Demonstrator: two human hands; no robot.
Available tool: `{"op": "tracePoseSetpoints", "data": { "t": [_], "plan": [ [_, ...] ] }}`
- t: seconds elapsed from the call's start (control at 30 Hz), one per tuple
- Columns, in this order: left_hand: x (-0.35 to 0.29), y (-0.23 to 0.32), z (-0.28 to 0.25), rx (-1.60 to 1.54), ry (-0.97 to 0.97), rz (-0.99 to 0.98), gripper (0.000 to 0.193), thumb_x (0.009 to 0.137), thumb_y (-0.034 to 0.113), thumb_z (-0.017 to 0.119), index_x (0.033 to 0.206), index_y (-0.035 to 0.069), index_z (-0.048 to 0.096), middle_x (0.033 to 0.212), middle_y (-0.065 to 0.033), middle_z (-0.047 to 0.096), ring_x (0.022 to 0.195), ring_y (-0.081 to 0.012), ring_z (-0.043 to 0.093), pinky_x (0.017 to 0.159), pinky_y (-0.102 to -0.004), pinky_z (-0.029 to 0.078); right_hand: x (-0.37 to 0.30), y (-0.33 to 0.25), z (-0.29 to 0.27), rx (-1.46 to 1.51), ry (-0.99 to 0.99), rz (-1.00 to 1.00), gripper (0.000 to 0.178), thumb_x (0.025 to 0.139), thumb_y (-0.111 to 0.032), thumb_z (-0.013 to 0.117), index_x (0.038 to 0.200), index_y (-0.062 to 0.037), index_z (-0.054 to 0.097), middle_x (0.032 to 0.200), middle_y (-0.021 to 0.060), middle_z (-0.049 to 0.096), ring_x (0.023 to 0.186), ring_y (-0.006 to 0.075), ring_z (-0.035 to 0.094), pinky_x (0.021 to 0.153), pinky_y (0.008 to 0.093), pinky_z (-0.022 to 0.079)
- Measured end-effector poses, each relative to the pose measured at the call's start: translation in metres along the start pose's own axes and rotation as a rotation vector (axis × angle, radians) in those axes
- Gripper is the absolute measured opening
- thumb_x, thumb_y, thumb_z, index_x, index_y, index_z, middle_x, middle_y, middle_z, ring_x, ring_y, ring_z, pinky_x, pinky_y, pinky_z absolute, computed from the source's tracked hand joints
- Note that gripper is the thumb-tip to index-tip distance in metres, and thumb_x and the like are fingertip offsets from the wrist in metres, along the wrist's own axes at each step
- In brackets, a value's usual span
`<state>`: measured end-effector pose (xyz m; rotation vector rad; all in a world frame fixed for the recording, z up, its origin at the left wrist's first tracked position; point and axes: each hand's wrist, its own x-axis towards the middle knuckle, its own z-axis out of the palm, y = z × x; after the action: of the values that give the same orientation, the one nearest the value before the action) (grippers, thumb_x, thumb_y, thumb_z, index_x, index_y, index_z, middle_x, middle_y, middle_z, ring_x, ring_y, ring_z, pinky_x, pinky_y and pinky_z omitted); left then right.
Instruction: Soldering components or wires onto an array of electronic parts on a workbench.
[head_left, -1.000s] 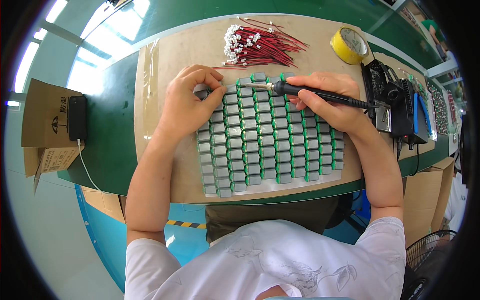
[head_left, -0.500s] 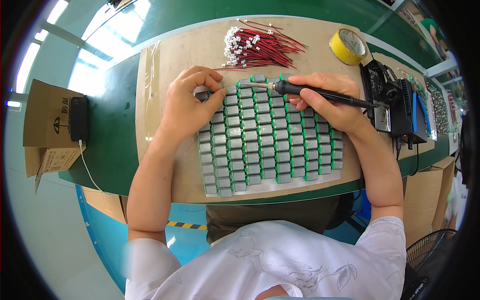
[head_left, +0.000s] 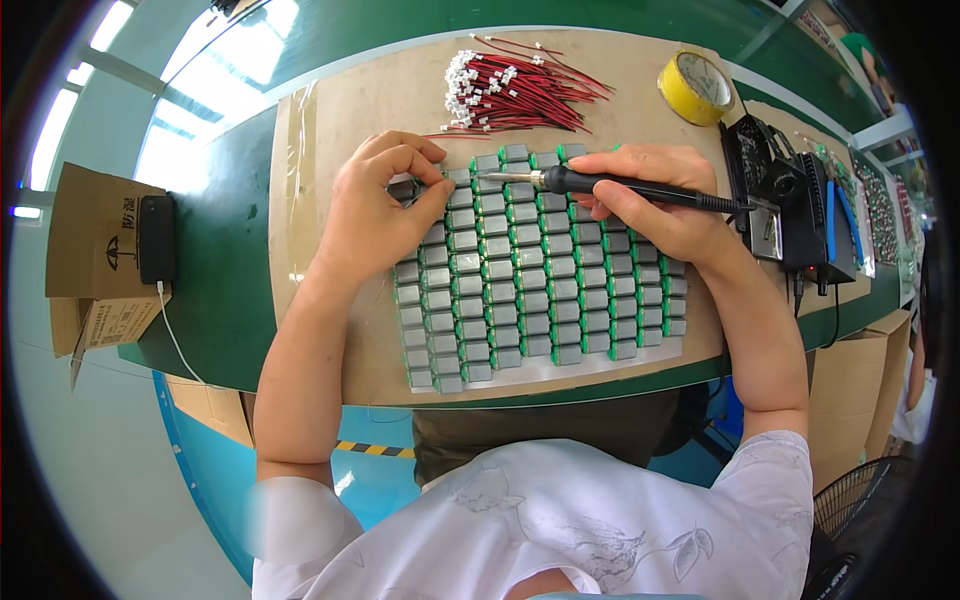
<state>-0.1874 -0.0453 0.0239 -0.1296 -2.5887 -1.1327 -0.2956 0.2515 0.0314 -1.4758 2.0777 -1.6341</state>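
Observation:
Rows of small grey cells with green circuit strips [head_left: 531, 283] lie across the board in front of me. My right hand [head_left: 668, 195] grips a black soldering iron [head_left: 650, 188] like a pen, its metal tip pointing left over the far rows. At the far left corner of the rows, my left hand [head_left: 380, 205] is closed, thumb and index finger pinched close to the iron's tip. What sits between those fingertips is too small to make out. Beyond both hands lies a heap of red and black wires [head_left: 540, 95] with white connectors.
A yellow tape roll [head_left: 690, 90] lies at the far right of the brown board [head_left: 320, 200]. Right of the rows stands a black soldering station [head_left: 825, 245] with an iron holder. On the left, a phone [head_left: 157, 238] with a white cable leans against a cardboard box [head_left: 90, 225].
The soldering iron's tip has shifted very slightly toward me over the far rows. My left hand keeps its pinch in the same place.

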Motion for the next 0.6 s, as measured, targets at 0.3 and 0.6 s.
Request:
{"op": "tracePoseSetpoints", "data": {
  "t": [0.3,0.6],
  "plan": [
    [0.0001,0.0036,0.0,-0.019,-0.012,-0.028,0.007,0.082,0.0,0.077,0.083,-0.001,0.07,0.112,-0.0086,0.074,0.107,-0.0207,0.068,0.096,-0.0336,0.052,-0.001,0.0002,0.0,-0.007,0.01,0.006,0.027,0.094,0.001,0.066,0.12,0.0027,0.076,0.086,0.0123,0.076,0.073,0.0149,0.074,0.068,0.0264,0.058],
    [0.0002,0.0021,0.0028,0.016,0.027,0.02,0.01,0.081,0.006,0.081,0.084,0.0,0.072,0.109,-0.0087,0.074,0.102,-0.0244,0.069,0.083,-0.0343,0.056,-0.0003,-0.001,-0.0002,-0.027,0.003,-0.005,0.028,0.094,0.001,0.067,0.12,0.0023,0.076,0.086,0.0123,0.077,0.074,0.0148,0.074,0.068,0.0264,0.058]
  ]
}}
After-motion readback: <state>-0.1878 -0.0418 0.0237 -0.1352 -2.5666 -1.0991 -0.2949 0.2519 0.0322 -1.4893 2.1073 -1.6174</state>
